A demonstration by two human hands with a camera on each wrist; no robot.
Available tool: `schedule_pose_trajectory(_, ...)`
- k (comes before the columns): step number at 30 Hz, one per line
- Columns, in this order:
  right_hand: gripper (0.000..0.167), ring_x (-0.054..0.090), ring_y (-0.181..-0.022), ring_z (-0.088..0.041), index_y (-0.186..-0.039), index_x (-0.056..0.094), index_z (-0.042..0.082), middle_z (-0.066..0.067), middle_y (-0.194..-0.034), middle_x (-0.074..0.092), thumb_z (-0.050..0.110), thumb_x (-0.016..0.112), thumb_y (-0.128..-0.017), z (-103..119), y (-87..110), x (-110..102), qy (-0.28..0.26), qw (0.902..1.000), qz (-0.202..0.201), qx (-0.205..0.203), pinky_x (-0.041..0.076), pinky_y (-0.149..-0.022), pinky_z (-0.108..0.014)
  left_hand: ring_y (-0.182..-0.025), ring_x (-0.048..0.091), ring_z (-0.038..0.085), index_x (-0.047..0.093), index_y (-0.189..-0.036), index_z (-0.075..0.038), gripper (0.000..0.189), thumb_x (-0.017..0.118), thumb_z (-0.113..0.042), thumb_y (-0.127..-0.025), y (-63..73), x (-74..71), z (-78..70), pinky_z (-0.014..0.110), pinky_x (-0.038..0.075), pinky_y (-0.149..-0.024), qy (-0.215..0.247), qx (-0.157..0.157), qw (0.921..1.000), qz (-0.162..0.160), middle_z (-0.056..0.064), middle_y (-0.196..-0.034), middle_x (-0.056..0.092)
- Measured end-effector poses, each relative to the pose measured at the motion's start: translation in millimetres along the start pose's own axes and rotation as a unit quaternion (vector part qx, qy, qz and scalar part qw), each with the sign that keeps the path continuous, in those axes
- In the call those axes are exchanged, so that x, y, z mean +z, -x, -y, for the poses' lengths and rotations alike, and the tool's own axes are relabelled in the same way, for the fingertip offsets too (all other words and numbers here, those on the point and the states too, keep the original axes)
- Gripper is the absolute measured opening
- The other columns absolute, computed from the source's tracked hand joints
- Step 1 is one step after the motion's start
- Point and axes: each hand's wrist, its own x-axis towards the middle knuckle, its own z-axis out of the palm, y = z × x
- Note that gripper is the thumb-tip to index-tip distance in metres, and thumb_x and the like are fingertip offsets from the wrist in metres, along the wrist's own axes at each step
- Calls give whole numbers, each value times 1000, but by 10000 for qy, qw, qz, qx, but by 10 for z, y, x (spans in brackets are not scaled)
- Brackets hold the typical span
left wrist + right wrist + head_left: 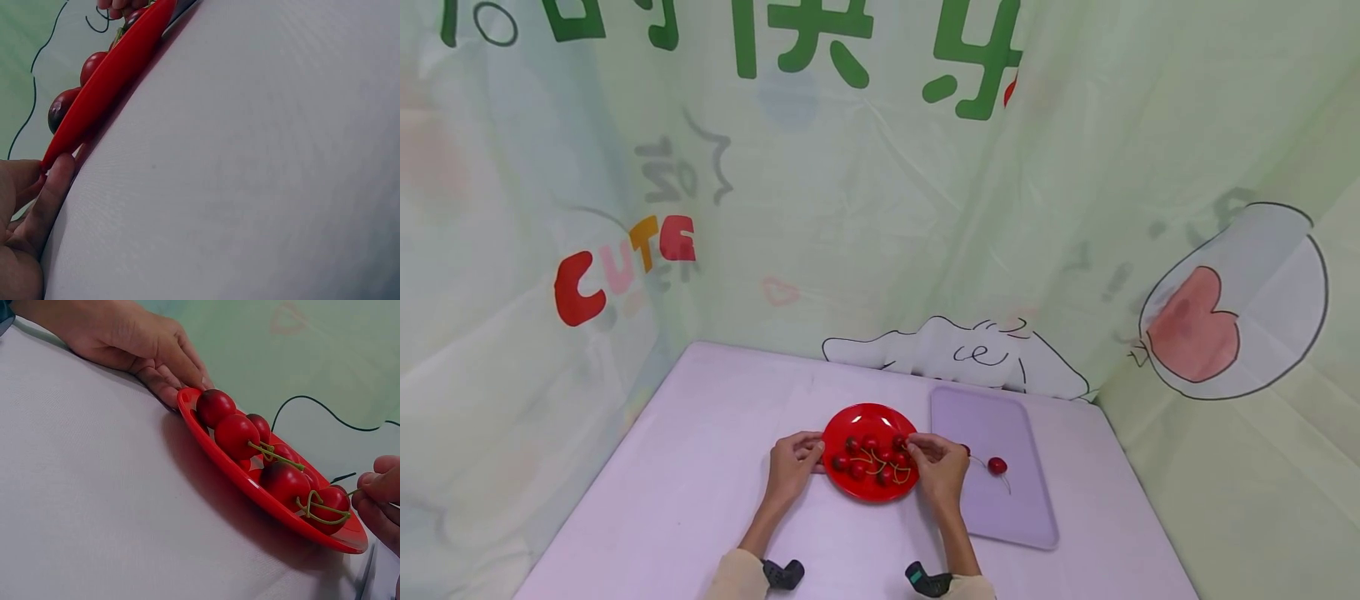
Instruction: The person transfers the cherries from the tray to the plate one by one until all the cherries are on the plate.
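Observation:
A round red plate (pixel 842 426) stands on the table with several dark red cherries (pixel 857 471) on it, their green stems tangled together. At its left edge my left hand (pixel 792 468) pinches the rim between thumb and fingers; the left wrist view shows the fingertips (pixel 61 167) at the plate's edge. My right hand (pixel 943 473) is over the plate's right edge. Its thumb and finger pinch the thin green stem (pixel 354 491) of a cherry. How far that cherry is from the plate's surface is hard to tell, since other cherries overlap it.
To the right lies a pale purple tray (pixel 1011 521). On it are one cherry (pixel 997 466) with its stem and another cherry (pixel 966 450), partly hidden behind my right hand. A printed curtain (pixel 880 208) hangs around the back and sides of the white table (pixel 700 500).

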Motion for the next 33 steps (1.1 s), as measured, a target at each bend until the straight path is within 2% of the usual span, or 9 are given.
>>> schedule_pose_trajectory(5,14,82,-88,-16,-105,86,3,-19,-102,84,-3,82,-94,16,14,14,118,9999,54,-33,61,-80,-10,-78,81,22,76,-126,3,23,71,-2,-104,0,8,-3,22,67,-68,16,-8,10000,-15,21,-106,79)
schedule_pose_trajectory(14,16,82,-96,-29,-106,87,5,-13,-103,85,-3,82,-94,43,28,54,394,9988,162,-255,60,-82,-8,-80,82,24,76,-126,5,23,71,1,-104,6,15,-22,23,67,-69,-18,5,10000,-32,22,-107,79)
schedule_pose_trajectory(17,16,80,-96,-28,-105,87,6,-12,-102,86,-3,82,-93,25,24,69,524,9980,175,-299,59,-81,-8,-80,82,23,76,-126,4,23,71,0,-104,8,11,-29,23,67,-69,-22,4,10000,-27,23,-108,79)
schedule_pose_trajectory(25,16,75,-88,-14,-102,88,10,-8,-100,86,-3,84,-92,13,35,81,739,9963,258,-366,56,-78,-10,-80,82,23,76,-127,4,24,71,-1,-104,-2,9,-18,23,67,-69,-55,-28,10000,-27,23,-108,79)
schedule_pose_trajectory(33,18,72,-93,-18,-99,88,12,-6,-100,86,-4,84,-91,23,41,85,936,9935,361,-539,57,-79,-15,-78,82,22,76,-126,4,23,71,-2,-104,3,6,-17,22,67,-69,-86,3,10000,-26,23,-108,80)
